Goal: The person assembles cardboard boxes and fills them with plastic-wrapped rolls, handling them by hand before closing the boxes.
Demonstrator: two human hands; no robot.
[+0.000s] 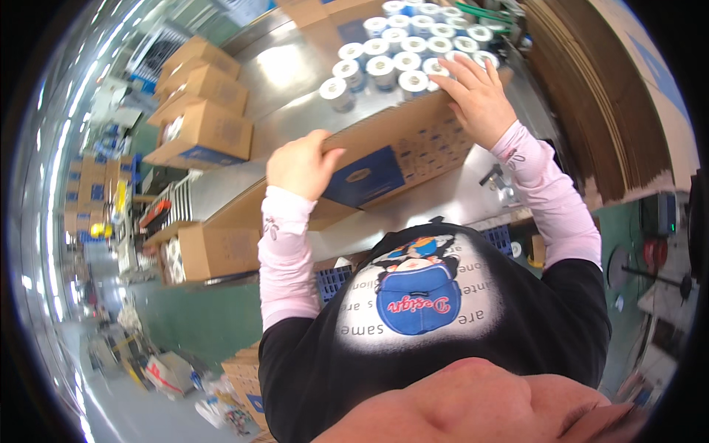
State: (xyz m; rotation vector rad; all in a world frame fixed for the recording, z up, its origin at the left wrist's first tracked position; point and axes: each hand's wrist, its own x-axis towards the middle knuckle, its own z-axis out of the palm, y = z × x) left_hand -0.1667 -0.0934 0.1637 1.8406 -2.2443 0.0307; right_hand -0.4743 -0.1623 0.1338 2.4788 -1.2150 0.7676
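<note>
A brown cardboard box [432,151] with a blue printed panel lies across the metal table in front of me. My left hand [299,164] is closed over its left end, the fingers bent across the upper edge and the thumb pointing right along it. At the right end, my right hand [476,100] grips the same edge, with its fingers spread over the far side and the thumb on the near face. Just beyond the box stand several white-topped cans [380,68] in a close group, some partly hidden by my right fingers.
Several cardboard boxes [214,133] line the table's left side, and another box with white-topped items [221,251] sits nearer. Stacked flat cardboard [583,88] rises at the right. Green straps [484,16] lie behind the cans. The bare metal tabletop [281,66] shows at the back.
</note>
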